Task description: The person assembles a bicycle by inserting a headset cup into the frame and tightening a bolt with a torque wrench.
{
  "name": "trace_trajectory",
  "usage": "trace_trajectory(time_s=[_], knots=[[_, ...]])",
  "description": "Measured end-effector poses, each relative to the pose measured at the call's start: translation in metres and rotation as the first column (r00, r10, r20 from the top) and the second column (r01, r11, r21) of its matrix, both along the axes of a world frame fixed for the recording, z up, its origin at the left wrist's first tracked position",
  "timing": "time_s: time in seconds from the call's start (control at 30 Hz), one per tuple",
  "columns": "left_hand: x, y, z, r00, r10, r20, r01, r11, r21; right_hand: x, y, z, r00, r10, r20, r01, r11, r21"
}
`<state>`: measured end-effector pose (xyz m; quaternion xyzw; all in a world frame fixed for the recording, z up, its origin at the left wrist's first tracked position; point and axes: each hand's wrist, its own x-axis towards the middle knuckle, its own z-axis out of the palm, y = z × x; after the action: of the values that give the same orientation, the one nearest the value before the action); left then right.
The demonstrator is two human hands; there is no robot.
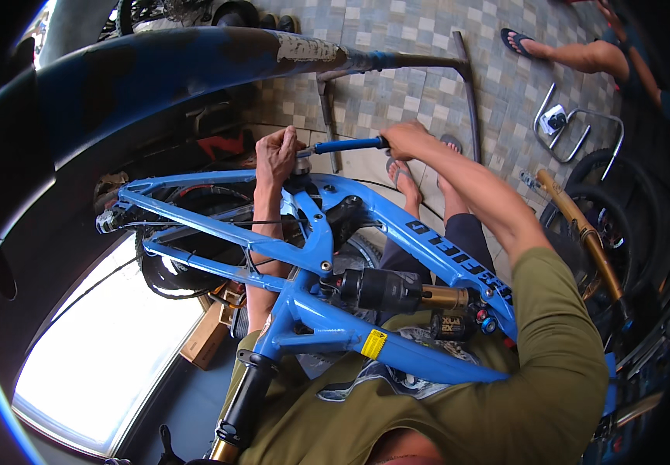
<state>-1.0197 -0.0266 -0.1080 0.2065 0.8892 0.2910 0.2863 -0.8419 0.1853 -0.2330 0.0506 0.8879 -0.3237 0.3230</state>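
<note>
A blue full-suspension bicycle frame (327, 314) stretches across in front of me, with a black and gold rear shock (385, 291) inside it and a black seatpost (246, 395) near my chest. A wrench with a blue handle (346, 145) lies level at the frame's far side, its head over a round silvery part (301, 165). My right hand (406, 141) is closed round the handle's end. My left forearm passes behind the frame tubes. My left hand (276, 155) is closed beside the wrench head, its fingers curled; what they grip is hidden.
A thick dark blue stand tube (164, 66) arches above, with metal feet (463, 66) on the tiles. At right are a bent metal rack (583, 124), a gold fork (571, 205), several tyres (649, 186) and another person's leg (583, 58). A cardboard box (205, 335) sits lower left.
</note>
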Motion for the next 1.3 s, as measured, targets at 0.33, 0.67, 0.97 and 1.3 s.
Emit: trace_trajectory(time_s=[0.33,0.67,0.97,1.3], knots=[[0.004,-0.005,-0.01,0.999,0.009,0.045,-0.011,0.998,0.056,0.03,0.011,0.234,0.997,0.08,0.015,-0.075,0.977,-0.199],[0.001,0.004,-0.005,1.0,-0.004,0.021,0.004,1.0,0.007,0.007,-0.001,-0.008,0.994,-0.073,0.076,0.07,0.997,0.042],[-0.002,-0.009,-0.003,0.999,0.045,0.031,-0.045,0.999,0.009,-0.003,0.001,-0.006,0.998,-0.055,0.017,0.056,0.995,-0.085],[-0.003,-0.018,-0.017,0.994,0.049,0.093,-0.059,0.993,0.103,0.063,0.01,0.196,0.998,0.012,-0.061,-0.017,0.995,-0.094]])
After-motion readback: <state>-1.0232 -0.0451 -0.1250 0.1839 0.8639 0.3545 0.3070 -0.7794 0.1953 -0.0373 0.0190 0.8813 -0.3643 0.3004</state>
